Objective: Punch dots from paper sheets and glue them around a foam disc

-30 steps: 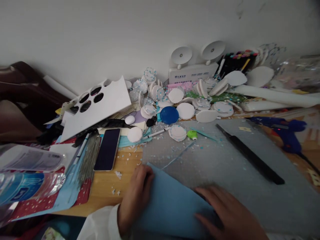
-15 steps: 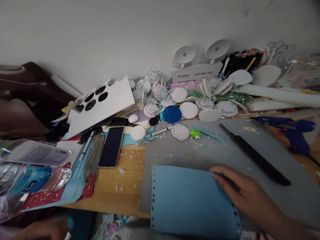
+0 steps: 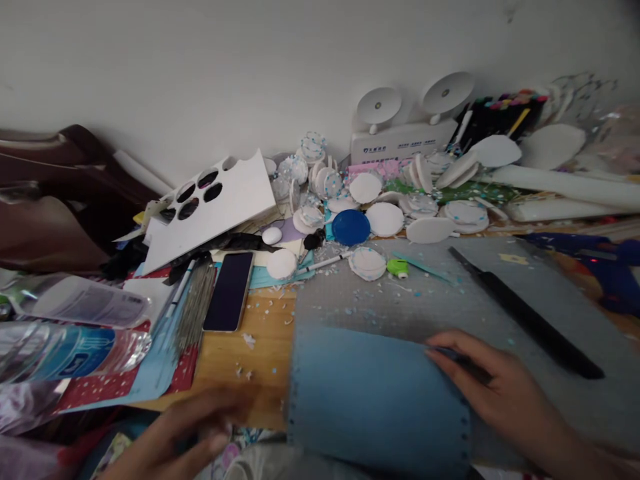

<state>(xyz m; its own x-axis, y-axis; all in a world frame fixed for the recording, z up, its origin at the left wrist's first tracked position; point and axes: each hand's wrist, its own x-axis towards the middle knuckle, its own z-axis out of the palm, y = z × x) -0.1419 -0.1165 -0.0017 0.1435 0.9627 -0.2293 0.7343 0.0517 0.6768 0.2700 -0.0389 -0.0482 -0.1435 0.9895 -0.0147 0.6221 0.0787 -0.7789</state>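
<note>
On the wooden table (image 3: 220, 360) we had the grey mat (image 3: 425, 313), with the blue sheet (image 3: 370, 400) over its near left part; we couldn't tell how far it was lifted. The black-handled knife (image 3: 540, 327) lay well apart to the right. Our right hand (image 3: 505, 387) pinched the sheet's far right corner between thumb and fingers. Our left hand (image 3: 167, 427), blurred, hung near the table's front edge, fingers parted, nothing visible between them. We judged a light pinch best, lest the paper crease, with loose scraps (image 3: 249, 340) kept from underneath.
</note>
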